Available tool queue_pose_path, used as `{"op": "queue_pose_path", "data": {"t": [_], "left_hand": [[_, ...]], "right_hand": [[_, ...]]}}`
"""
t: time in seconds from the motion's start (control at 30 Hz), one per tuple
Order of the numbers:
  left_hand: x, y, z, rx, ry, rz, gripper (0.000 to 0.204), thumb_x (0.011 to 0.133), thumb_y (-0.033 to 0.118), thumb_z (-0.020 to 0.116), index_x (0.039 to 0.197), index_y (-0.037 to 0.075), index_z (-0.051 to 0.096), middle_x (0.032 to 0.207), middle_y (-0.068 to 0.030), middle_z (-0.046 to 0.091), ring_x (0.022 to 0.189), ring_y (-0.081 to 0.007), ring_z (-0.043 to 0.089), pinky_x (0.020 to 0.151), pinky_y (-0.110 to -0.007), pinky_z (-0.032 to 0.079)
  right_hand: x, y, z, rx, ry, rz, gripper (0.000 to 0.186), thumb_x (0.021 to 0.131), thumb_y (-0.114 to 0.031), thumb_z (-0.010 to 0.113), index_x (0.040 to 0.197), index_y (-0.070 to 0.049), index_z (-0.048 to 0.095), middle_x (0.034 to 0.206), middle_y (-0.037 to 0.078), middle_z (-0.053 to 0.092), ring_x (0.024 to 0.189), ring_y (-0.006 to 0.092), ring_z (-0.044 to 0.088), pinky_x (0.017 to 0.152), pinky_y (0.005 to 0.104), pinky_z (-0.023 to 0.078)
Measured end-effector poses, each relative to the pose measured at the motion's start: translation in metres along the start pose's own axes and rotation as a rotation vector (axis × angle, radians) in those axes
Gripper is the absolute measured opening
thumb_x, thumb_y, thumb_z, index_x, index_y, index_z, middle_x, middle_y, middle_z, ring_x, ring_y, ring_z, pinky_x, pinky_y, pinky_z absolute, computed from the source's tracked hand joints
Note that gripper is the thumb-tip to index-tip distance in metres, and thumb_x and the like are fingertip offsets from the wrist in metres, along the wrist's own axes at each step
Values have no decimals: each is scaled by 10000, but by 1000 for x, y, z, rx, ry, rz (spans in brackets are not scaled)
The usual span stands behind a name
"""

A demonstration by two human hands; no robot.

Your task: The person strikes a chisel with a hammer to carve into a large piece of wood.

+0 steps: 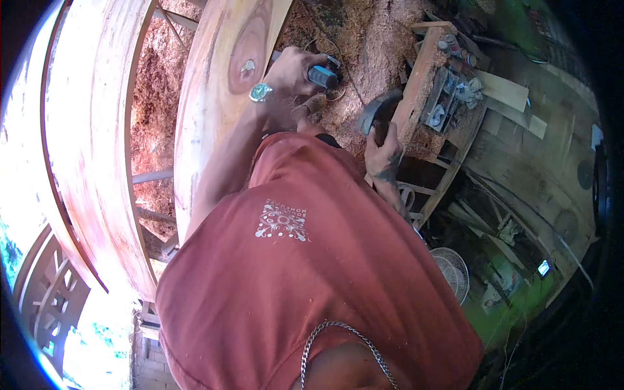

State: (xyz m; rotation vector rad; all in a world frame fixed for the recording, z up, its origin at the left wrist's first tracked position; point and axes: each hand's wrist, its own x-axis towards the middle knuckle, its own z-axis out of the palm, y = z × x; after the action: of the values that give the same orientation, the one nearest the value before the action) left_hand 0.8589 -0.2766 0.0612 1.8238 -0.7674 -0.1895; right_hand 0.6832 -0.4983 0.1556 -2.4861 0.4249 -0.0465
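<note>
My left hand (296,68), with a watch at the wrist, is closed around a blue-and-black tool (322,77) beside the edge of a pale, curved-looking wooden plank (214,110) with a dark knot. My right hand (381,151), lower and to the right, grips a dark, curved object (377,110) by its lower end; I cannot make out exactly what it is. A thin cord runs between the two held things, over the wood shavings (364,52) heaped on the floor.
More planks (97,143) lie on bars at the left. At the right, a wooden bench (421,84) carries cans (455,52) and a tray (439,101), beside plywood sheets (546,162). A white fan (452,273) stands at the lower right, near my red shirt.
</note>
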Motion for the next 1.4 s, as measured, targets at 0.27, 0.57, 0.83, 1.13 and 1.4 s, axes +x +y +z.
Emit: {"op": "queue_pose_path", "data": {"t": [0.27,0.57,0.83,1.13,1.4], "left_hand": [[16,-12,-5,69,11,35,360,602,226,722,934,95,673,734,-163,646,705,-385,647,653,-453,525],[18,-20,-17,16,40,-32,291,653,217,730,886,65,644,703,-148,633,658,-346,633,630,-423,510],[26,-15,-18,-29,127,16,235,651,256,731,776,89,623,648,-154,595,663,-384,622,612,-453,498],[4,-7,2,1,-46,101,371,586,269,779,876,67,664,761,-166,646,702,-372,638,633,-426,500],[6,-2,2,77,-53,91,383,544,224,726,893,81,658,736,-164,631,703,-386,625,628,-455,502]], "right_hand": [[-14,43,1,-100,92,-36,151,910,-120,657,973,-11,574,762,185,597,706,414,595,649,486,452],[33,-23,-16,109,102,-113,256,943,-218,703,1007,10,605,767,118,610,712,244,606,686,406,486],[79,-69,27,180,423,-469,152,950,-141,670,985,-37,564,788,95,604,669,233,618,551,343,474],[24,-28,23,27,-42,-162,221,943,-149,646,1083,0,564,891,277,662,856,473,667,683,517,517],[-1,19,2,75,27,106,207,957,-179,637,1013,0,550,786,221,620,725,424,640,628,478,464]]}}
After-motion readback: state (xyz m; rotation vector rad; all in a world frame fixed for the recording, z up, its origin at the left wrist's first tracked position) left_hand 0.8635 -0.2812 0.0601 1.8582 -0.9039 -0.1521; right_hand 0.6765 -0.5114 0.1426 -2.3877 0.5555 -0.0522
